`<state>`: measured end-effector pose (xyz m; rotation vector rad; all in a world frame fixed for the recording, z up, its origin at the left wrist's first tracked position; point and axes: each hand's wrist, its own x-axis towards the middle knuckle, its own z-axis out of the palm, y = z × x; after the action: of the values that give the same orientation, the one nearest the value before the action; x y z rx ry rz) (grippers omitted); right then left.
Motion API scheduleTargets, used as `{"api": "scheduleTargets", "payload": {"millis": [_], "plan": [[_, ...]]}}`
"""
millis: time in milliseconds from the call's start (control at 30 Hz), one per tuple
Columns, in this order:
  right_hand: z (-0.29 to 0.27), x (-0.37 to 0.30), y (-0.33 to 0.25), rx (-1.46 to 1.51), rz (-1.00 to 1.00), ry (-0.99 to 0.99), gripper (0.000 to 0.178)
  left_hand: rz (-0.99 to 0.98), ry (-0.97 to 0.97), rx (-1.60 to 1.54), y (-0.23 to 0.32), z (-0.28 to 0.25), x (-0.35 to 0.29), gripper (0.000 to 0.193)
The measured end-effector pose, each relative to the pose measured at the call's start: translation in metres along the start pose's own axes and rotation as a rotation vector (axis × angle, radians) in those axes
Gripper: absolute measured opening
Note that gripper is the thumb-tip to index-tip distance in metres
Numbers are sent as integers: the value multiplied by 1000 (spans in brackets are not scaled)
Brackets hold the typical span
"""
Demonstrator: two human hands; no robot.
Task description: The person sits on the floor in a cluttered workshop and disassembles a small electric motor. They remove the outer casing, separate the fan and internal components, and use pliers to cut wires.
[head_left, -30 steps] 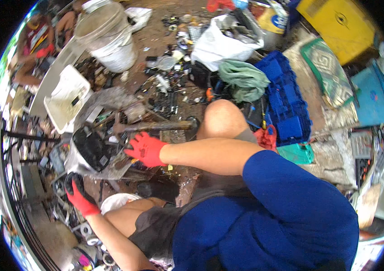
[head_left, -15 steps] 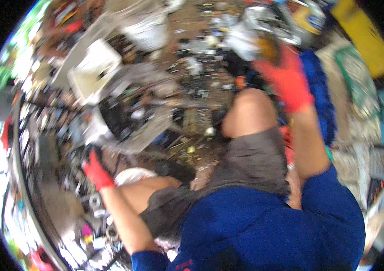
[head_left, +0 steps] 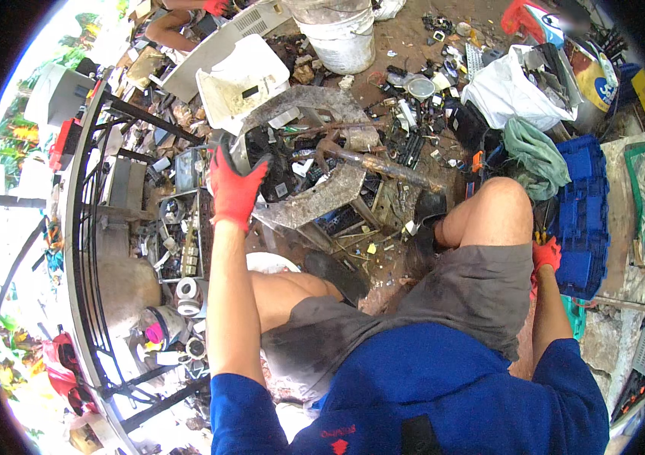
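Observation:
My left hand [head_left: 237, 189], in a red glove with dark fingertips, is spread at the left edge of a worn grey many-sided frame [head_left: 338, 199]. Whether it touches the grey part between its fingers I cannot tell. Across the frame lies a rusty hammer-like tool [head_left: 391, 167], with dark scrap parts inside the ring. Low beside my right knee, my red-gloved right hand [head_left: 545, 259] appears closed on a slim yellow-handled tool [head_left: 539, 236]. Its fingers are partly hidden. Right beside it stands a blue plastic case [head_left: 584, 220], with a green cloth [head_left: 535, 158] at its upper end.
A white plastic housing [head_left: 243, 83] and a dirty white bucket [head_left: 338, 42] stand beyond the frame. Small electronic scrap [head_left: 413, 98] covers the ground near a white bag [head_left: 516, 91]. A black metal rack [head_left: 91, 250] runs along the left. Another person's red-gloved hand [head_left: 216, 7] shows at the top.
My left hand has moved up and right to the frame's edge. My right hand has come down from the white bag to beside my knee; the blurred brown thing by it is gone.

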<state>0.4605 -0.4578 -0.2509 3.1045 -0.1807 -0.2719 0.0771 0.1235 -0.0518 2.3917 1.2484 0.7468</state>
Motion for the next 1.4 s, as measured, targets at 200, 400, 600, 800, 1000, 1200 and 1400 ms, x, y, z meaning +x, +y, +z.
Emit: {"api": "scheduleTargets", "payload": {"millis": [200,400,600,800,1000,1200,1400], "plan": [[-67,35,-70,921,-645,238,49,19,7,8,-44,32,24,74],[-234,-111,-234,1126,-1033,-109,52,122,3,-118,-59,17,13,67],[-170,-172,-328,407,-1404,28,62,52,-7,-90,-69,-2,5,74],[-120,-198,-325,-27,-1519,-142,56,-29,-82,-51,-64,-7,0,86],[-120,-199,-331,-12,-1502,-106,57,-37,-108,-121,-79,-12,6,79],[-122,-197,-336,-60,-1450,-151,64,58,-144,-60,-69,-15,8,59],[-124,-200,-336,-60,-1447,-177,65,35,-160,-201,-62,-17,6,56]]}}
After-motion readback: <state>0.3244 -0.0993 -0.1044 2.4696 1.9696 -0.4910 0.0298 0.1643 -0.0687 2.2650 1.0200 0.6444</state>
